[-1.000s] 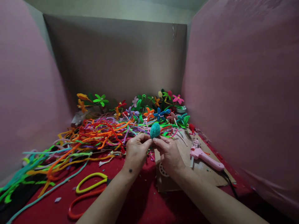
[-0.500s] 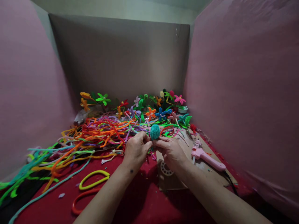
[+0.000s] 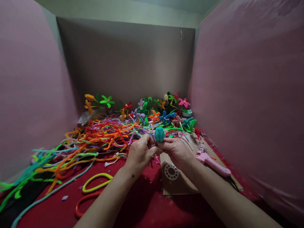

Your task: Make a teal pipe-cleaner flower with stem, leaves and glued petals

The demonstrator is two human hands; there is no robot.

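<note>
Teal fuzz ball (image 3: pixel 159 134) sat just above your fingers (image 3: pixel 152 146), pinched from below by your left hand (image 3: pixel 140 152) and right hand (image 3: pixel 177 152) over the bench (image 3: pixel 142 202); its underside was hidden.

1 glue gun (image 3: pixel 212 161) (pink), 2 hands (image 3: pixel 140 153)

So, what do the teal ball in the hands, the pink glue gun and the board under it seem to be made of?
The teal ball, pinched between left hand and right hand, looks like wound fuzzy pipe cleaner: matte, bristly surface. The glue gun seems to be moulded plastic, smooth with a slight sheen. The board looks like plain brown cardboard, flat and dull.
</note>
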